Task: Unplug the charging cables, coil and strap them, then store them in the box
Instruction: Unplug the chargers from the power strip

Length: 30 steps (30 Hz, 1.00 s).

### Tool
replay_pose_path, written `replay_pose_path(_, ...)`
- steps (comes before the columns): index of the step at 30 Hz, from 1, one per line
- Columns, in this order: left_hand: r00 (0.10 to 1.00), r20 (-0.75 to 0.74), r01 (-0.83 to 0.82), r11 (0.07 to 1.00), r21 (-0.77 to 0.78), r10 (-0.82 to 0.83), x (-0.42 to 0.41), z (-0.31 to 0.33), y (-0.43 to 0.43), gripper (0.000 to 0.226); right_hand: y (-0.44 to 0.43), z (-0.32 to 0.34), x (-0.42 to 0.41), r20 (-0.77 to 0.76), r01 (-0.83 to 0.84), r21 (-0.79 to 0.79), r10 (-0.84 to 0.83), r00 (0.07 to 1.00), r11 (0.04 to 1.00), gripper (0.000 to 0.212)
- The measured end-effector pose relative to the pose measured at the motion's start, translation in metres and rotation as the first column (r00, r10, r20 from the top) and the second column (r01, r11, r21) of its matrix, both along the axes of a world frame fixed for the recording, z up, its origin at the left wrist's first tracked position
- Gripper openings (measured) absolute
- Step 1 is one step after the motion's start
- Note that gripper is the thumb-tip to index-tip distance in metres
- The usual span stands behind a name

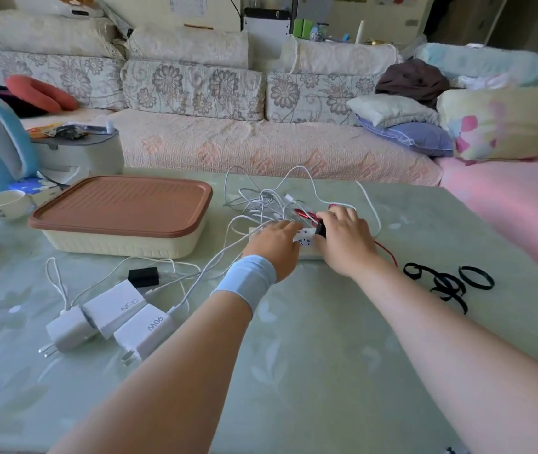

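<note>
Your left hand (276, 244) lies flat on the white power strip (308, 255), fingers straight and pressing. Your right hand (343, 240) has its fingers clamped round the black adapter (320, 229), which looks seated in the strip. Pull straight up, not sideways, and pin the strip so its smooth hard plastic cannot slide on the glossy table (294, 355). Mind the thin, limp white cables (261, 198) and the red cable (387, 252) tangled just beyond. Three blocky white chargers (114, 319) lie unplugged to the left, near the ribbed cream box (123, 239) with its brown lid (123, 198) on. The flat black straps (441, 283) lie to the right.
</note>
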<state>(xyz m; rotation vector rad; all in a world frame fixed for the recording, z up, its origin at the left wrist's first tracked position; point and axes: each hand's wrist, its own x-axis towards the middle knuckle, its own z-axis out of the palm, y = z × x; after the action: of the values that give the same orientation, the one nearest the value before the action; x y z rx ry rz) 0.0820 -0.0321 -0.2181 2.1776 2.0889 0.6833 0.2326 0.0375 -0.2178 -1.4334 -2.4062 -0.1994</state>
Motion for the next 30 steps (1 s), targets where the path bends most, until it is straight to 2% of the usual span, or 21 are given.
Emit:
replay_pose_path(3, 0.999, -0.051, 0.015, 1.000, -0.003, -0.015, 0.002, -0.014, 0.013, 0.042, 0.011, -0.007, 0.001, -0.012, -0.003, -0.060, 0.002, 1.000, 0.998, 0.037)
replay_pose_path(8, 0.996, -0.093, -0.003, 0.999, 0.048, 0.008, 0.006, -0.029, 0.022, 0.039, 0.017, -0.010, -0.003, -0.033, 0.017, 0.023, -0.016, 0.999, 1.000, 0.037)
replay_pose_path(14, 0.998, 0.027, -0.054, 0.998, -0.043, 0.055, 0.002, -0.025, 0.030, 0.040, 0.027, -0.007, -0.006, -0.063, -0.026, 0.024, 0.027, 0.998, 0.999, 0.034)
replay_pose_path(19, 0.996, 0.048, -0.076, 0.996, -0.049, 0.079, 0.004, -0.027, 0.031, 0.040, 0.028, -0.006, -0.008, -0.097, -0.007, 0.011, 0.008, 0.995, 1.000, 0.031)
replay_pose_path(21, 0.995, 0.051, -0.080, 0.996, -0.051, 0.082, 0.004, -0.027, 0.031, 0.039, 0.023, -0.008, -0.012, -0.096, 0.014, 0.053, -0.008, 0.995, 0.999, 0.029)
replay_pose_path(24, 0.997, 0.030, -0.071, 0.997, -0.041, 0.072, 0.005, -0.027, 0.030, 0.037, 0.020, -0.005, -0.021, 0.008, 0.026, 0.186, -0.028, 1.000, 0.982, 0.026)
replay_pose_path(30, 0.999, 0.031, 0.009, 1.000, -0.022, -0.008, 0.001, -0.021, 0.024, 0.037, 0.019, -0.001, -0.026, -0.121, -0.029, 0.217, 0.057, 0.991, 0.976, 0.029)
